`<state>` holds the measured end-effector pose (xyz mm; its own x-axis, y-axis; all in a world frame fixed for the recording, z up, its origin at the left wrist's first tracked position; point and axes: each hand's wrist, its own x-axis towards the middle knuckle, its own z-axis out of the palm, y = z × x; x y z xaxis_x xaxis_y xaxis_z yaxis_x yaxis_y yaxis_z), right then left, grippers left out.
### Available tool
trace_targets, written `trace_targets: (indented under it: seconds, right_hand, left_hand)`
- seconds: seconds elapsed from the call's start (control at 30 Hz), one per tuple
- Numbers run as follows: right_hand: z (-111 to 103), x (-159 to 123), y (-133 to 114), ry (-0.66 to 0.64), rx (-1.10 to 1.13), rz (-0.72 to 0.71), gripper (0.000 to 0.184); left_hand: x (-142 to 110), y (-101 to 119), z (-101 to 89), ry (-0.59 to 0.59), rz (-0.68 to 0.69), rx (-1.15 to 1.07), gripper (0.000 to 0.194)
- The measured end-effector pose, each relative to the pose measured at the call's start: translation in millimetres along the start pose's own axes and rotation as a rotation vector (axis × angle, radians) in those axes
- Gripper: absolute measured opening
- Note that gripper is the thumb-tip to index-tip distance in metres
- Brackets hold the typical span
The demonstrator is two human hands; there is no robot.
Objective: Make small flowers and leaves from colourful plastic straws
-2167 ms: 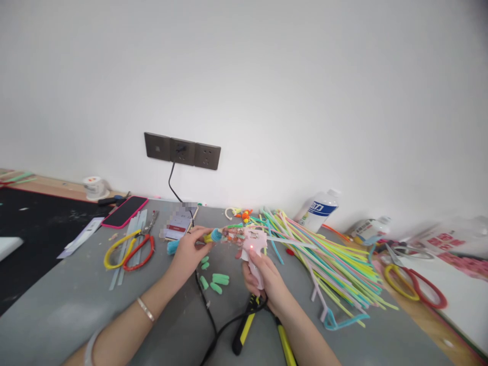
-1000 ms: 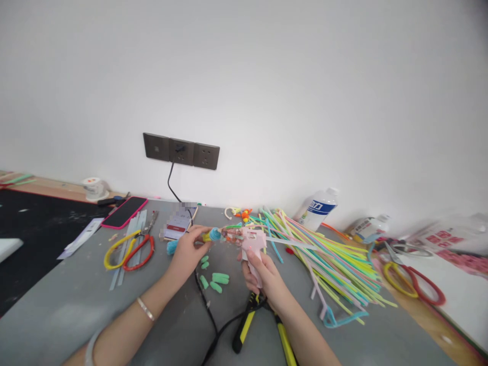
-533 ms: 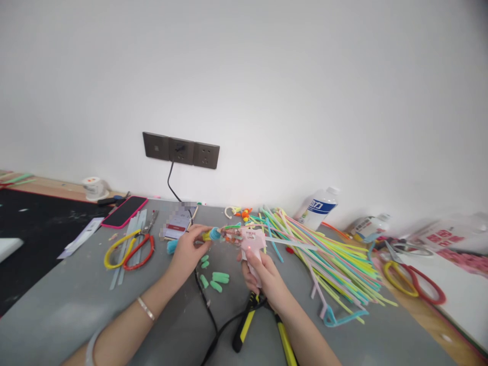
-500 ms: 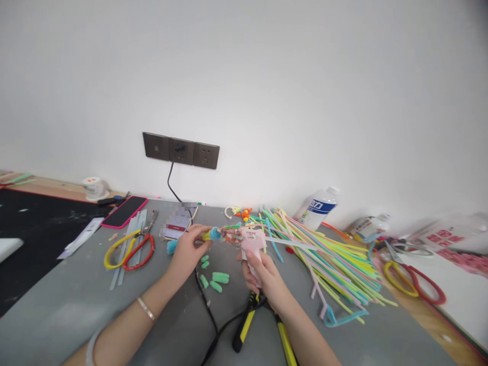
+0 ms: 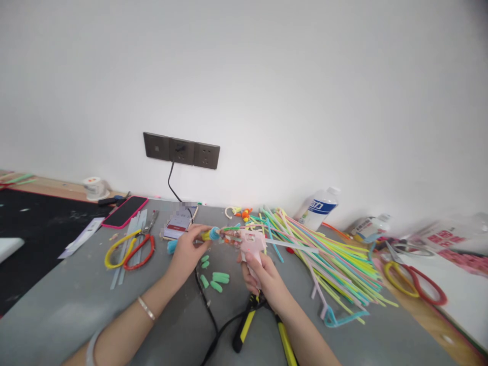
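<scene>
My right hand (image 5: pixel 261 274) is wrapped round the grip of a pink hot glue gun (image 5: pixel 253 243), with a pale glue stick (image 5: pixel 293 245) jutting from its back end. The gun's nozzle points left, close to a blue and yellow pipe-cleaner piece (image 5: pixel 214 234) pinched in my left hand (image 5: pixel 192 249). Whether nozzle and piece touch, I cannot tell. Several short green fuzzy pieces (image 5: pixel 220 277) lie on the grey table between my hands. A blue fuzzy piece (image 5: pixel 172 247) lies beside my left wrist.
A bundle of coloured pipe cleaners (image 5: pixel 331 254) spreads on the right, with a white bottle (image 5: pixel 318 208) behind. Scissors (image 5: pixel 133 249) and a pink-edged phone (image 5: pixel 125 211) lie left. Yellow-black pliers (image 5: pixel 246 325) and a black cord (image 5: pixel 213 351) lie near my right forearm.
The glue gun has tipped very slightly in my right hand. My left hand keeps its hold on the pipe-cleaner piece, and the rest looks the same.
</scene>
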<state>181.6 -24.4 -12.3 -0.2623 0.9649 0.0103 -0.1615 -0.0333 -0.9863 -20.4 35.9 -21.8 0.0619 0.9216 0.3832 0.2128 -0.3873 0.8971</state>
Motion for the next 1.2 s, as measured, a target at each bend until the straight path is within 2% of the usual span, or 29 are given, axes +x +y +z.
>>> trace_targets:
  seconds: [0.47,0.67,0.83,1.03,1.13,1.2]
  right_hand:
    - [2.8,1.0,-3.5,0.061,-0.048,0.003,0.052]
    - [4.0,1.8,-1.5,0.144,-0.099,-0.037,0.05]
    - [-2.5,6.8,-1.3,0.225,0.014,-0.159,0.044]
    - [-8.3,17.5,-0.2,0.216,0.194,-0.094,0.04]
    - [-11.1,18.9,2.9,0.261,0.135,-0.087,0.038]
    - [-13.2,19.7,5.5,0.262,-0.004,-0.084,0.036]
  left_hand:
    - [-0.3,-1.8,-2.0,0.036,0.017,0.033,0.022]
    - [0.5,-2.0,-1.7,0.046,0.02,0.017,0.021]
    - [-0.5,2.0,-0.4,0.049,-0.034,-0.041,0.022]
    - [-1.0,2.9,0.3,0.125,-0.086,-0.063,0.023]
    - [-0.9,4.6,-0.2,0.173,-0.074,-0.066,0.024]
    - [-1.4,7.6,-1.1,0.214,-0.066,-0.092,0.025]
